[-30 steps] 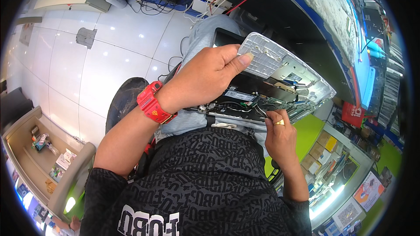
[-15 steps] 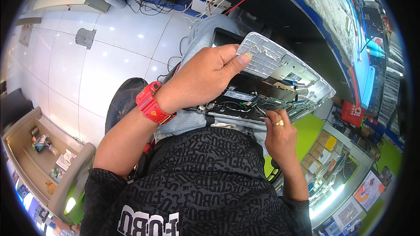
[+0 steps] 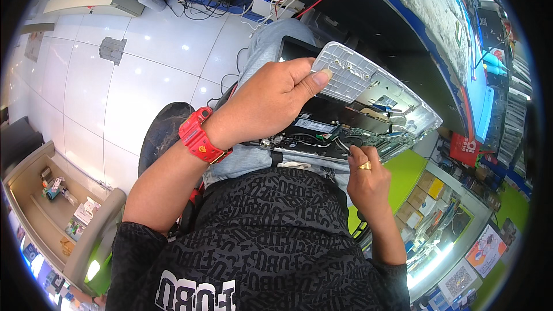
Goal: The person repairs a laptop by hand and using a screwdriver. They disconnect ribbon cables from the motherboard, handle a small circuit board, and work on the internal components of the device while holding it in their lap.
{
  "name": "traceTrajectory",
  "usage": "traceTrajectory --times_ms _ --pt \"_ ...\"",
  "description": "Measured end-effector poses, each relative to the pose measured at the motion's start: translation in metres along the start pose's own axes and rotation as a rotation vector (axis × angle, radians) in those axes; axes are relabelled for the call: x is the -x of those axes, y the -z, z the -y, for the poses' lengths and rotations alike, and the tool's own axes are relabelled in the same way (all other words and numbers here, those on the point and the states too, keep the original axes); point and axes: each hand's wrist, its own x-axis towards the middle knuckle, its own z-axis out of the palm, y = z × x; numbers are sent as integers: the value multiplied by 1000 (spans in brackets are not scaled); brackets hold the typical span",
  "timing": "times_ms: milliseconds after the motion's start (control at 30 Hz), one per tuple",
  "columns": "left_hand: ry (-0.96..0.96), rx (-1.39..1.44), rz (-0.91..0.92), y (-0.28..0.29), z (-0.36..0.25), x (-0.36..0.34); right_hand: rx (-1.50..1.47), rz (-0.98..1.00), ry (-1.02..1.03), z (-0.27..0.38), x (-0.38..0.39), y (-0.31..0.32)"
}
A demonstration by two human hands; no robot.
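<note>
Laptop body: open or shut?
Open. The left hand holds the pale cover tilted away from the black base, exposing the green circuit board inside.

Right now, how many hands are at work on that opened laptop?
2. The left hand grips the pale plastic cover; the right hand is at the near edge of the laptop. No other hands show there.

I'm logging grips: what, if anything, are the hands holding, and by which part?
The left hand grips the pale laptop cover by its left end. For the right hand, I can't tell.
</note>
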Motion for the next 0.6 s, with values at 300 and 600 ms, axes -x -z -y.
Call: traceTrajectory --times_ms 300,600 --pt "-8 17 -6 -1 1 0 -42 59 -44 1 2 1" --pt "4 2 -9 -1 1 0 -199 30 -102 -1 -5 4"
